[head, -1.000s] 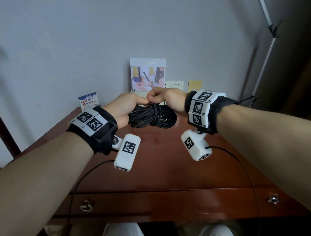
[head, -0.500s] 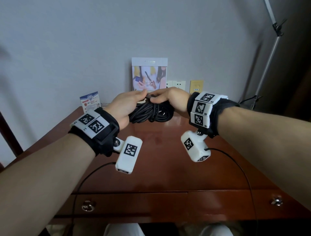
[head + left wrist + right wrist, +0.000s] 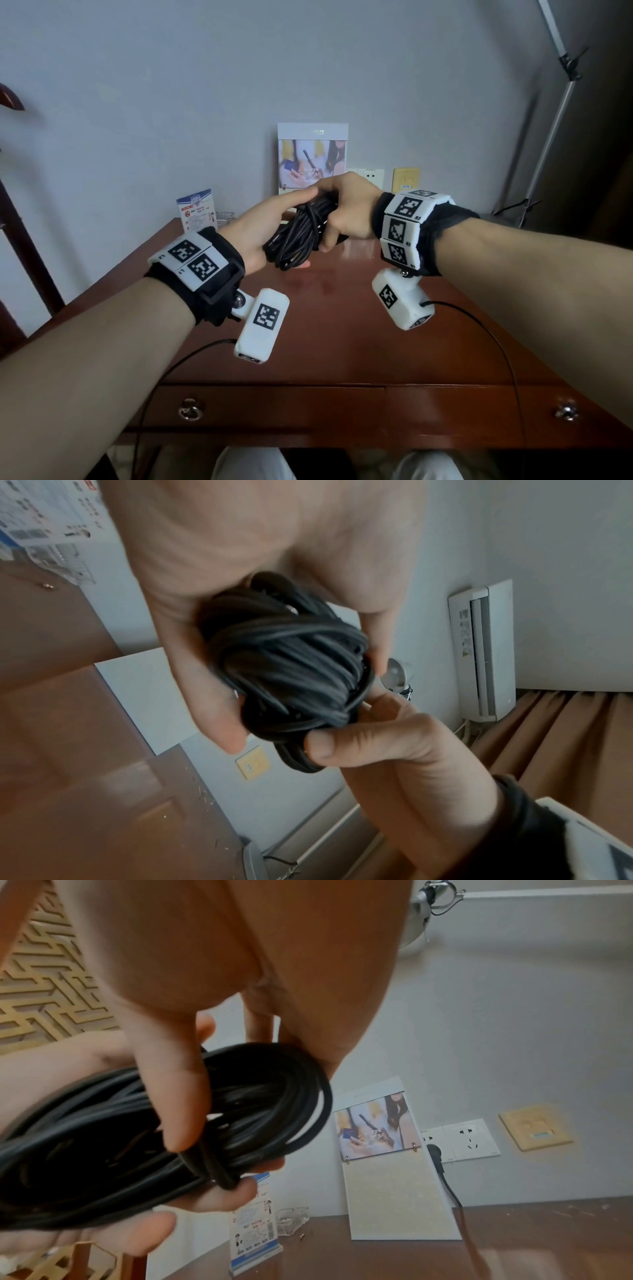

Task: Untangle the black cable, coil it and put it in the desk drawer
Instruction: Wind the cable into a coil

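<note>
The black cable [image 3: 294,240] is a wound bundle held in the air above the far middle of the wooden desk [image 3: 342,342]. My left hand [image 3: 270,224] cups its lower left side, with the fingers curled under the strands [image 3: 291,666]. My right hand [image 3: 340,210] grips the upper right end, its thumb [image 3: 174,1096] pressed across the loops [image 3: 260,1102]. Under the desk's front edge both drawers are closed: the left one has a ring pull [image 3: 189,409], the right one a knob [image 3: 567,413].
A standing calendar [image 3: 312,157] leans on the back wall beside wall sockets [image 3: 370,176]. A small info card [image 3: 197,212] and a glass ashtray [image 3: 224,217] stand at the back left. A metal stand [image 3: 548,137] rises at the right and a wooden chair [image 3: 13,212] at the left.
Both hands have lifted the cable bundle off the desk and tipped it from lying flat to slanting upright. The right hand has moved over its top end.
</note>
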